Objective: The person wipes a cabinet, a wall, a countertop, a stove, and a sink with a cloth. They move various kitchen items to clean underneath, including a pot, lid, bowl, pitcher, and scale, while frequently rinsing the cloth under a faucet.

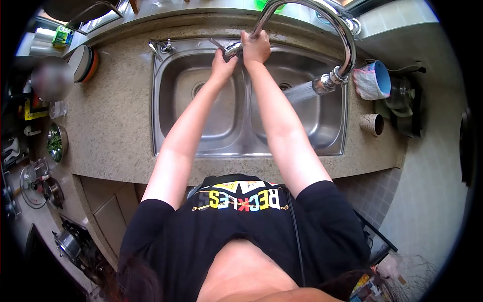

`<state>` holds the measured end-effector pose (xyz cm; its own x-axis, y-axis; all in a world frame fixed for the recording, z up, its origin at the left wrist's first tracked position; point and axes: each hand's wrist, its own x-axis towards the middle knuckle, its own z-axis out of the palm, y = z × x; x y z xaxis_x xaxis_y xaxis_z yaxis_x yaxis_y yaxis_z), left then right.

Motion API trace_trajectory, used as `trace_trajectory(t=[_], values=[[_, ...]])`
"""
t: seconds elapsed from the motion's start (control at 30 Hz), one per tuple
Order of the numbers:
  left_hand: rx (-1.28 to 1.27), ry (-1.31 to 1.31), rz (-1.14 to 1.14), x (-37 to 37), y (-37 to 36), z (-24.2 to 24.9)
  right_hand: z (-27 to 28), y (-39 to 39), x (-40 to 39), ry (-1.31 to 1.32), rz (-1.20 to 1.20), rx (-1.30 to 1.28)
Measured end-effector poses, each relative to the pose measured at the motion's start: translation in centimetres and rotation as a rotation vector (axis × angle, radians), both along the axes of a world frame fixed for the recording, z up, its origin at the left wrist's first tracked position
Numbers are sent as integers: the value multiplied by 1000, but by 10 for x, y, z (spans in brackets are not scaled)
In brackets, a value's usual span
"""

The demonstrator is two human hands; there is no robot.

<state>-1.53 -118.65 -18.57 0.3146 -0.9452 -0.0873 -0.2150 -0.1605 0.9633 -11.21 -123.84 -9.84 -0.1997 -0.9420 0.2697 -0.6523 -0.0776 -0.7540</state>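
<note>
Both my arms reach over a steel double sink [166, 100] to the base of a tall curved faucet [347, 45]. My left hand [221, 63] is closed around the faucet's lever handle [230, 49] at the back rim. Right beside it, my right hand [255, 48] grips the bottom of the faucet neck. The spout head [327, 83] hangs over the right basin [322, 121] and water sprays from it to the left. The left basin [188, 90] holds nothing that I can see.
A speckled stone counter [115, 121] surrounds the sink. On the right stand a blue cup with a pink cloth [372, 80] and a small beige cup [372, 124]. To the left are a round sponge holder [83, 63], a bowl of greens [56, 143], pots and a stove [70, 244].
</note>
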Motion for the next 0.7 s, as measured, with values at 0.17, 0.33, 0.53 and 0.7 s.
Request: trace_trajectory(t=[0.17, 0.33, 0.53, 0.7], values=[[49, 80, -61, 7, 11, 15, -3, -5, 2, 34, -193, 57], [219, 271, -73, 17, 31, 48, 0, -18, -50, 64, 469, -18], [267, 256, -142, 27, 51, 56, -36, -8, -122, 101, 247, -59], [301, 329, -97, 23, 61, 44, -105, 50, -189, -1141, -95, 615]])
